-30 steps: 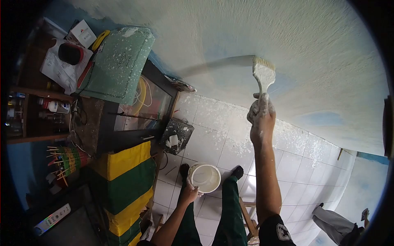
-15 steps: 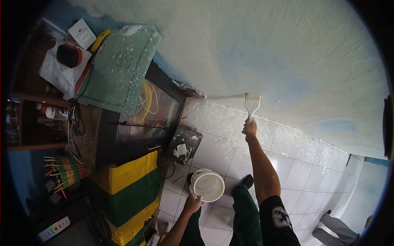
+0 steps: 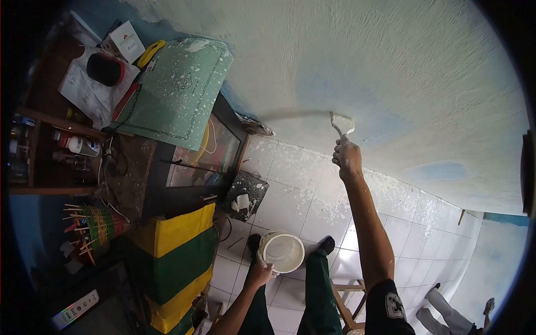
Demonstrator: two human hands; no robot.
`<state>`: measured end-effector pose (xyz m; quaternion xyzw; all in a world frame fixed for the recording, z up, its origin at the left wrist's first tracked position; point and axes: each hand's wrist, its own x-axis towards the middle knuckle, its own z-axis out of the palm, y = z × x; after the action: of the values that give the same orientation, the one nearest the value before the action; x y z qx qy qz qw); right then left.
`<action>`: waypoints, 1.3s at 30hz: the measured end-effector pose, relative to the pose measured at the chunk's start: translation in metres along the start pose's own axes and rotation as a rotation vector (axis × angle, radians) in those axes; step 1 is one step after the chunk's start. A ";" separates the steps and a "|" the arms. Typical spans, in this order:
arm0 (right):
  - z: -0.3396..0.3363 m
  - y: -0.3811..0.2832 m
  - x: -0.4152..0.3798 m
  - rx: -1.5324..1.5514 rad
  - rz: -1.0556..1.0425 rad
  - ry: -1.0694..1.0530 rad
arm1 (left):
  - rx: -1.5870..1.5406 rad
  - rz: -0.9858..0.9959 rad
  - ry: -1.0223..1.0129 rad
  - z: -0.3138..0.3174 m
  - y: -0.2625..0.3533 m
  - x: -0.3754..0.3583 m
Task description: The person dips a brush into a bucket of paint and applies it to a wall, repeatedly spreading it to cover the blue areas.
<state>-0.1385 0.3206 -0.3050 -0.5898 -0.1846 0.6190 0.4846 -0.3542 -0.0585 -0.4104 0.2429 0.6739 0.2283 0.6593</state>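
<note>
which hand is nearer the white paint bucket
Left. The left hand holds the white paint bucket by its rim, down at the person's legs. The right hand is raised well above it, closed on the paintbrush against the wall.

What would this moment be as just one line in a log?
right hand: grips paintbrush, bristles on wall | left hand: holds white bucket low | floor tiles: paint-spattered

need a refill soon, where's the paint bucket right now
In the head view, the white bucket sits low and centre, held at its rim by the left hand, above the tiled floor.
</note>
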 end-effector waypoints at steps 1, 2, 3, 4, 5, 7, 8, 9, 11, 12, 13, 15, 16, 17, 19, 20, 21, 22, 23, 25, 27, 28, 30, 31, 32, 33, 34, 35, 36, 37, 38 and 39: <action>0.009 -0.015 -0.017 -0.003 -0.026 -0.001 | -0.031 -0.026 -0.020 -0.001 0.003 -0.001; 0.018 -0.027 -0.033 0.003 -0.081 -0.016 | -0.060 -0.040 -0.035 -0.001 0.013 -0.002; 0.024 -0.036 -0.050 0.011 -0.133 -0.029 | -0.085 -0.056 -0.049 -0.002 0.024 -0.006; 0.030 -0.042 -0.064 0.025 -0.181 -0.042 | -0.106 -0.076 -0.059 -0.006 0.030 -0.009; 0.035 -0.048 -0.076 0.017 -0.228 -0.041 | -0.013 0.008 -0.020 -0.011 0.015 -0.004; 0.043 -0.059 -0.093 -0.001 -0.325 -0.042 | 0.079 0.106 0.027 -0.019 -0.011 0.009; 0.045 -0.061 -0.098 0.002 -0.361 -0.048 | 0.077 0.119 0.036 -0.021 -0.010 0.010; 0.045 -0.060 -0.095 -0.003 -0.430 -0.061 | -0.019 0.059 0.020 -0.021 0.023 0.000; 0.045 -0.052 -0.080 -0.011 -0.564 -0.088 | -0.106 -0.028 -0.018 -0.024 0.037 -0.004; 0.045 -0.046 -0.067 -0.004 -0.517 -0.063 | -0.096 -0.048 -0.039 -0.030 0.031 0.002; 0.043 -0.037 -0.047 0.005 -0.470 -0.042 | -0.086 -0.067 -0.057 -0.035 0.025 0.007; 0.033 -0.013 -0.016 -0.032 -0.402 -0.016 | -0.018 -0.017 0.053 -0.035 0.024 0.009; 0.026 0.001 -0.001 -0.079 -0.385 -0.012 | -0.049 -0.029 0.070 -0.035 0.025 0.010; 0.020 0.015 0.014 -0.127 -0.369 -0.009 | -0.080 -0.040 0.086 -0.036 0.025 0.012; 0.006 0.053 0.037 -0.149 -0.319 -0.015 | -0.040 0.035 0.087 -0.044 -0.012 0.028; -0.001 0.070 0.044 -0.173 -0.300 -0.008 | -0.051 0.022 0.097 -0.043 -0.011 0.029; -0.009 0.089 0.052 -0.226 -0.263 0.051 | -0.074 0.020 0.082 -0.037 0.011 0.025; -0.015 0.096 0.053 -0.232 -0.157 0.033 | -0.096 0.019 0.066 -0.031 0.035 0.020; -0.025 0.106 0.050 -0.230 -0.042 0.026 | -0.146 0.001 0.072 -0.025 0.044 0.022; -0.053 0.141 0.060 -0.391 -0.078 0.029 | -0.249 -0.040 0.101 -0.015 0.050 0.019; -0.059 0.145 0.063 -0.415 0.005 0.009 | -0.263 -0.029 0.085 -0.009 0.045 0.022; -0.063 0.151 0.063 -0.352 0.050 -0.029 | -0.249 -0.016 0.053 -0.009 0.042 0.022; -0.072 0.163 0.076 -0.300 0.084 -0.089 | -0.196 -0.015 0.031 -0.008 0.061 0.016; -0.072 0.168 0.084 -0.314 0.075 -0.119 | -0.160 -0.028 0.045 -0.007 0.078 0.009; -0.071 0.167 0.095 -0.221 0.094 -0.174 | -0.096 0.054 0.103 -0.006 0.074 0.009; -0.065 0.167 0.102 -0.132 0.114 -0.226 | -0.164 -0.034 0.075 -0.011 0.074 0.009; -0.045 0.156 0.100 -0.147 0.201 -0.141 | 0.091 0.101 0.130 -0.016 0.049 0.016; -0.028 0.141 0.100 -0.165 0.283 -0.044 | 0.349 0.234 0.173 -0.020 0.038 0.022; -0.023 0.139 0.106 -0.137 0.298 -0.083 | 0.247 0.200 0.166 -0.022 0.028 0.025; -0.018 0.136 0.112 -0.103 0.267 -0.097 | 0.146 0.168 0.150 -0.021 0.034 0.022; -0.013 0.135 0.116 -0.072 0.241 -0.107 | 0.044 0.129 0.131 -0.019 0.040 0.019; -0.009 0.135 0.117 -0.042 0.216 -0.112 | -0.026 0.067 0.113 -0.017 0.041 0.021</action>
<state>-0.1626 0.3511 -0.4798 -0.5808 -0.1598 0.6956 0.3915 -0.3708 -0.0136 -0.4003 0.2434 0.6985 0.2722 0.6154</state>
